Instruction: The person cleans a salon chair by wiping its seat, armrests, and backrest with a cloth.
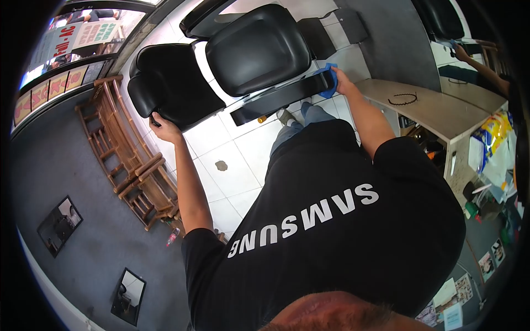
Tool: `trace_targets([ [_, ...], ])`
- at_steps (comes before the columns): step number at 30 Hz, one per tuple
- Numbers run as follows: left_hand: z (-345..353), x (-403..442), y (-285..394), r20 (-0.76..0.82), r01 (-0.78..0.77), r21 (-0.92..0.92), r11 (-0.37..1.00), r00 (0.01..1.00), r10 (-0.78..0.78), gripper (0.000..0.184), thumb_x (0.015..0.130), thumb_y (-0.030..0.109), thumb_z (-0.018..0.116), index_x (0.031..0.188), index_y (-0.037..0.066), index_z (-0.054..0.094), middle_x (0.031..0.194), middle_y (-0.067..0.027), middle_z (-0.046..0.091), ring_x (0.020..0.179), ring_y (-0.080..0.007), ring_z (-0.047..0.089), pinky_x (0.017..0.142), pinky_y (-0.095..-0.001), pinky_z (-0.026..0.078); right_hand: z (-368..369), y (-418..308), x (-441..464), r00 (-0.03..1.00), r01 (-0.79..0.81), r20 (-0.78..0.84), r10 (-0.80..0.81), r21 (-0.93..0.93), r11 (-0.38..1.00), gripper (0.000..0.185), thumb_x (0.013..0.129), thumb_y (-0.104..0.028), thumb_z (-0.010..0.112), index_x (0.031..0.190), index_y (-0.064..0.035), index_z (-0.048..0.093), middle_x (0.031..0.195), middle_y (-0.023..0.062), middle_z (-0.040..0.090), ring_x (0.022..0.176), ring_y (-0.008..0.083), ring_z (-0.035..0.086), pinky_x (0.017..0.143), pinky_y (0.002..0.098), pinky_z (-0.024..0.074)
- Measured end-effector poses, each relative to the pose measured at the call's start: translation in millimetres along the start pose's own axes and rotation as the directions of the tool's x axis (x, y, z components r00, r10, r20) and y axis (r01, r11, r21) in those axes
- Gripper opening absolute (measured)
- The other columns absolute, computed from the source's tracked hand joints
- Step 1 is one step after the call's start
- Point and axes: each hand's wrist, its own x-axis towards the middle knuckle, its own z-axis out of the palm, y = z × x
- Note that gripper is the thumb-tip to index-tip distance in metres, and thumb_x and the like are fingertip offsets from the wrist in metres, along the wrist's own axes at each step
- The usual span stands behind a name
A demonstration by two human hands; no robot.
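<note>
A black padded salon chair stands in front of me, its seat (258,51) in the middle and its backrest (174,83) leaning to the left. At the backrest's lower left corner, my left hand (165,130) is closed around the edge. My right hand (346,83) holds a crumpled blue cloth (330,83) against the right end of the near armrest (281,99). My right fingers are partly hidden by the cloth. The far armrest (194,22) lies beyond the seat.
A bamboo bench (124,149) runs along the left wall. To the right is a wooden counter (441,110) with a dark beaded string (403,100) on it, below a mirror. White tiles (243,160) cover the floor, with a brown spot (221,165) near my feet.
</note>
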Motion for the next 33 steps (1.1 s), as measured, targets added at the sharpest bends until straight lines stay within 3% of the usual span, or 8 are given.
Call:
trace_targets([
  [5, 3.1, -0.9, -8.3, -0.008, 0.008, 0.026, 1.000, 1.000, -0.008, 0.060, 0.102, 0.049, 0.055, 0.124, -0.006, 0.066, 0.117, -0.0253, 0.070, 0.109, -0.0403, 0.066, 0.098, -0.0441, 0.048, 34.2, -57.7, -1.2, 0.992, -0.111, -0.009, 0.125, -0.525, 0.844, 0.058, 0.099, -0.054, 0.056, 0.134, -0.0070, 0.064, 0.133, 0.0141, 0.066, 0.122, 0.0283, 0.064, 0.108, 0.0450, 0.0458],
  [8, 1.4, -4.2, 1.7, -0.039, 0.008, 0.045, 0.999, 0.999, -0.006, 0.057, 0.102, 0.047, 0.055, 0.121, -0.005, 0.067, 0.113, -0.0245, 0.072, 0.104, -0.0403, 0.067, 0.095, -0.0445, 0.050, 75.5, -67.9, 27.3, 0.983, 0.055, 0.099, 0.155, -0.962, 0.266, 0.068, 0.094, -0.056, 0.060, 0.137, -0.0041, 0.062, 0.136, 0.0161, 0.064, 0.124, 0.0291, 0.062, 0.108, 0.0445, 0.0449],
  [11, -0.2, -5.9, 6.0, -0.046, 0.027, 0.060, 0.998, 0.999, -0.024, 0.054, 0.102, 0.045, 0.054, 0.117, -0.004, 0.069, 0.106, -0.0241, 0.073, 0.097, -0.0412, 0.069, 0.090, -0.0455, 0.052, 156.7, -42.4, 24.4, 0.935, 0.271, 0.147, 0.323, -0.883, -0.383, 0.072, 0.090, -0.054, 0.057, 0.145, -0.0084, 0.056, 0.149, 0.0140, 0.056, 0.131, 0.0324, 0.058, 0.110, 0.0459, 0.0431],
  [15, 2.1, -5.4, 1.9, -0.081, 0.004, 0.069, 0.998, 0.997, 0.001, 0.052, 0.102, 0.044, 0.053, 0.115, -0.004, 0.070, 0.104, -0.0238, 0.073, 0.096, -0.0402, 0.069, 0.089, -0.0455, 0.052, 261.8, 53.3, -3.9, 0.900, 0.415, 0.302, 0.314, -0.816, -0.404, 0.062, 0.095, -0.042, 0.044, 0.148, -0.0111, 0.054, 0.154, 0.0158, 0.050, 0.137, 0.0339, 0.054, 0.114, 0.0464, 0.0406],
  [19, 0.8, -2.9, -2.0, -0.060, 0.013, 0.064, 0.998, 0.998, -0.010, 0.050, 0.103, 0.043, 0.053, 0.113, -0.003, 0.069, 0.101, -0.0217, 0.073, 0.092, -0.0378, 0.068, 0.086, -0.0438, 0.051, 322.5, 137.7, -30.2, 0.854, 0.518, 0.478, 0.204, -0.817, -0.255, 0.061, 0.102, -0.050, 0.040, 0.141, -0.0083, 0.060, 0.146, 0.0216, 0.056, 0.136, 0.0382, 0.052, 0.115, 0.0467, 0.0380],
  [25, 1.1, -3.7, -0.4, -0.063, 0.035, 0.028, 0.999, 0.997, -0.033, 0.047, 0.103, 0.040, 0.054, 0.111, -0.003, 0.069, 0.096, -0.0198, 0.072, 0.086, -0.0335, 0.066, 0.083, -0.0418, 0.050, 263.6, 72.6, -4.3, 0.773, 0.600, 0.529, 0.351, -0.789, -0.133, 0.068, 0.103, -0.059, 0.041, 0.132, -0.0026, 0.066, 0.137, 0.0243, 0.062, 0.128, 0.0390, 0.058, 0.110, 0.0460, 0.0406],
  [27, -0.6, -5.9, 0.0, -0.080, 0.038, 0.036, 0.999, 0.996, -0.035, 0.047, 0.103, 0.039, 0.054, 0.110, -0.004, 0.069, 0.095, -0.0195, 0.072, 0.085, -0.0328, 0.066, 0.082, -0.0414, 0.050, 217.9, 43.4, 33.8, 0.853, 0.462, 0.309, 0.421, -0.822, -0.332, 0.069, 0.099, -0.059, 0.047, 0.132, -0.0007, 0.066, 0.137, 0.0231, 0.063, 0.127, 0.0357, 0.059, 0.109, 0.0444, 0.0413],
  [33, 2.2, -6.9, 7.5, -0.099, 0.063, -0.001, 0.998, 0.993, -0.062, 0.047, 0.103, 0.039, 0.054, 0.109, -0.005, 0.070, 0.092, -0.0186, 0.072, 0.082, -0.0307, 0.064, 0.080, -0.0403, 0.050, 167.2, 6.4, 44.6, 0.940, 0.267, 0.168, 0.298, -0.905, -0.332, 0.067, 0.100, -0.057, 0.047, 0.126, 0.0015, 0.069, 0.133, 0.0235, 0.065, 0.126, 0.0355, 0.061, 0.107, 0.0434, 0.0431],
])
